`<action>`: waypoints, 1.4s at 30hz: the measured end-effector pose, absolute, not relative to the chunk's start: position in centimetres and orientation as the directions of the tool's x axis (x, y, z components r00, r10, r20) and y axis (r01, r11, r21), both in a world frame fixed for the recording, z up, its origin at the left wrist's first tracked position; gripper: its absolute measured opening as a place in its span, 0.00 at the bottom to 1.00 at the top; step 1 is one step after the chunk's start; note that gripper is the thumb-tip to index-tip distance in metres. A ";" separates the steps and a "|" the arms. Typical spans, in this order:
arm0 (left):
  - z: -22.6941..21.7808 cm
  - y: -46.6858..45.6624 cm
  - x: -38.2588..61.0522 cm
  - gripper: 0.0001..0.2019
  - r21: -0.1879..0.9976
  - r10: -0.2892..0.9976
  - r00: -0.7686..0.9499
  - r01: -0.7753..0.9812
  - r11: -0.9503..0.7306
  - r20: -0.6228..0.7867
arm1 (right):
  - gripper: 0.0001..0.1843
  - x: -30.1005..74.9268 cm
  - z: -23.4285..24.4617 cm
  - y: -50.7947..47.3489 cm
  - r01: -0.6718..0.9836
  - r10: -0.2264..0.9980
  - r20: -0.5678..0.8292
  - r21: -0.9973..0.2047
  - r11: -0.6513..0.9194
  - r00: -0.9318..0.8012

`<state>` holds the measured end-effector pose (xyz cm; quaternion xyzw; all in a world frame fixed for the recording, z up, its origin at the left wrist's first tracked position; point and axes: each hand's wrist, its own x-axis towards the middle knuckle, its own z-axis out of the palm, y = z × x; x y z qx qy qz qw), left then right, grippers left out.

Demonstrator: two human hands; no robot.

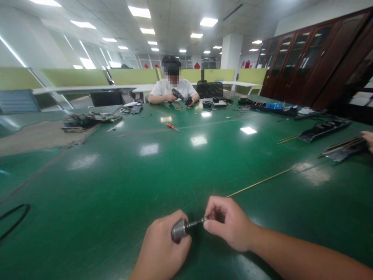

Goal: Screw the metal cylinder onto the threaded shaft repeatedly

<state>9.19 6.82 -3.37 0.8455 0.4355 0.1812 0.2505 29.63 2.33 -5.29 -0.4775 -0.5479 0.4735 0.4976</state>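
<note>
My left hand [164,245] is closed round a grey metal drill chuck [178,231] low in the middle of the view. A thin dark bit [193,224] sticks out of the chuck to the right. At the bit's far end, my right hand [229,223] pinches a small shiny piece [207,218] between thumb and fingers. Whether that piece is part of the bit I cannot tell. Whatever lies behind the chuck is hidden by my left hand. Just beyond my right hand, a long thin brass-coloured rod [262,181] slants away to the right.
Across the green table [140,175] sits a person [174,85] holding a power drill [177,93]. An orange screwdriver [171,126] lies mid-table. Dark trays [323,130] and another person's hand [368,140] are at right; a black cable [17,221] is at left.
</note>
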 end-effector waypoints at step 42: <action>-3.5 6.9 9.2 0.05 0.602 0.831 0.546 0.631 -0.490 0.103 | 0.06 30.2 -5.1 2.4 0.052 0.991 0.123 -0.991 0.125 -0.049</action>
